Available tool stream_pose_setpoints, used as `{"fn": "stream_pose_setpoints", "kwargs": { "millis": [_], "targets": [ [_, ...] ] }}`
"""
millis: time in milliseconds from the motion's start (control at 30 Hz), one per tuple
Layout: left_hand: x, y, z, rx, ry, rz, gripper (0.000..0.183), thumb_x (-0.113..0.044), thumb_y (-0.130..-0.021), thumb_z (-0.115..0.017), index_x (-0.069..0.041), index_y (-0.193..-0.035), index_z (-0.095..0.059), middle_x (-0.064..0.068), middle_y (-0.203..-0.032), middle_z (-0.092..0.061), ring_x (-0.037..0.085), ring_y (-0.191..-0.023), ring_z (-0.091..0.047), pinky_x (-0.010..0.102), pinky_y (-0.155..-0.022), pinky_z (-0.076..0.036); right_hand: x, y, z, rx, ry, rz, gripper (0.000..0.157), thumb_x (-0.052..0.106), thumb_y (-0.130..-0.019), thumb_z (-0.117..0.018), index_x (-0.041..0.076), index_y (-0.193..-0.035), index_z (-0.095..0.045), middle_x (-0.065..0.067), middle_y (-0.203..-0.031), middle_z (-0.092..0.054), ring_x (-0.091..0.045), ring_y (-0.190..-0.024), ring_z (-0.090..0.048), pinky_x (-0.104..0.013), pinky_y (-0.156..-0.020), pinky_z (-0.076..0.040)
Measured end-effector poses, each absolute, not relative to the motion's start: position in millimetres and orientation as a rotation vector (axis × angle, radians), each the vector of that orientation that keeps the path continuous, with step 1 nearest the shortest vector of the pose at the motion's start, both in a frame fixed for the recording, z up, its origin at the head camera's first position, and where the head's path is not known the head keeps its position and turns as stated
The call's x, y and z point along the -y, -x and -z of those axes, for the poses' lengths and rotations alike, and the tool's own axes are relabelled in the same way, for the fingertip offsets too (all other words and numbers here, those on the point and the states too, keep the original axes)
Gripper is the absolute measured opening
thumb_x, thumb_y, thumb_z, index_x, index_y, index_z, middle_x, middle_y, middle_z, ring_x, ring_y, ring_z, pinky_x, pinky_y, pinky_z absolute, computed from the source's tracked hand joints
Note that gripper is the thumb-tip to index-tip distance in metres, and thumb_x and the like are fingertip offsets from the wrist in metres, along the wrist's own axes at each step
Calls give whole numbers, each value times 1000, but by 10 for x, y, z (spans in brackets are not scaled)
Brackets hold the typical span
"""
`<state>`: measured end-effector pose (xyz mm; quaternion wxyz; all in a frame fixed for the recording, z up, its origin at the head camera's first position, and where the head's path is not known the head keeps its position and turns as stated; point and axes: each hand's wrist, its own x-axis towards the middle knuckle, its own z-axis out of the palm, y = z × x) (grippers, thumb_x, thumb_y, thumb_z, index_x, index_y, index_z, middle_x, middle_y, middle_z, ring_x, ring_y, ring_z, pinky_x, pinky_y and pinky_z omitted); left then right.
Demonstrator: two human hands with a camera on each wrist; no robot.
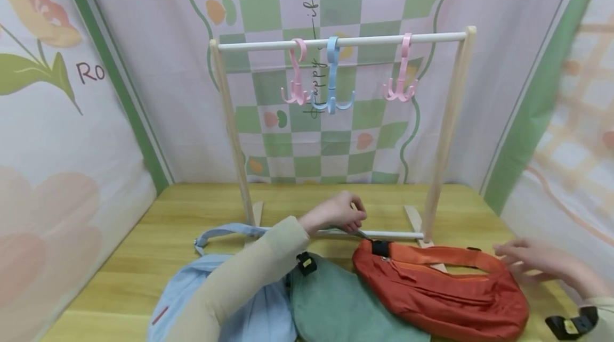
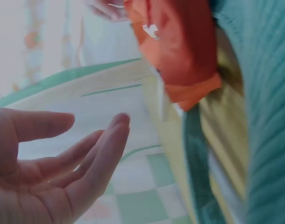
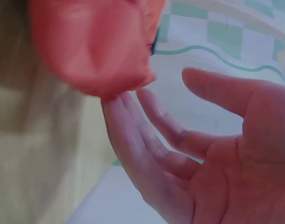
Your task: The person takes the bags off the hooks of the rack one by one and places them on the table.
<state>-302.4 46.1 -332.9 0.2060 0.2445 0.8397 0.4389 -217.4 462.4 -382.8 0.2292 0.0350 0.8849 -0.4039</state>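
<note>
A red-orange waist bag (image 1: 446, 288) lies on the right, partly over a green bag (image 1: 336, 299). My left hand (image 1: 342, 211) hovers over the green bag's strap (image 2: 198, 163); in the left wrist view its fingers are loosely bent with nothing between them. By the right end of the waist bag is my right hand (image 1: 542, 262), slightly blurred, with its fingers extended. The right wrist view puts its fingertips (image 3: 117, 109) at the bag's end; whether they touch it I cannot tell. A light blue bag (image 1: 259, 304) lies partly hidden under my left sleeve.
Behind the bags stands a wooden rack with a white top bar (image 1: 364, 41). Two pink hooks (image 1: 296, 78) (image 1: 401, 75) and a blue hook (image 1: 332, 78) hang from it. The rack's lower bar (image 1: 398, 234) runs just behind the bags on the wooden table (image 1: 120, 257). Patterned cloth surrounds the table.
</note>
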Motion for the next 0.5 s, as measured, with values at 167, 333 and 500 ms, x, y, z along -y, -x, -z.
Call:
{"fn": "stream_pose_setpoints", "kwargs": {
  "millis": [167, 333, 500],
  "targets": [
    [-263, 3042, 3156, -2463, -744, -1304, 18, -15, -94, -58, -1, -101, -66, 12, -84, -70, 26, -77, -69, 28, -62, -57, -4558, 2201, 3674, -2486, -38, 1128, 63, 34, -104, -28, -25, -126, -32, -31, -110, -61, -33, -99, -64, -41, -82, -55],
    [-67, 3052, 3030, -2663, -758, -1364, 15, -21, -94, -59, -10, -94, -69, 3, -83, -70, 12, -71, -64, 23, -59, -53, -4326, 2195, 3491, -2643, 34, 1099, 61, 32, -104, -29, -25, -124, -37, -33, -111, -61, -30, -95, -66, -40, -80, -56],
    [117, 3047, 2984, -2858, -720, -1444, 14, -20, -93, -59, -12, -91, -70, -2, -82, -69, 10, -71, -60, 23, -60, -49, -3980, 2168, 3388, -2862, 132, 1086, 50, 27, -103, -38, -19, -119, -48, -27, -104, -66, -3, -80, -65, -32, -71, -58]
  ]
}}
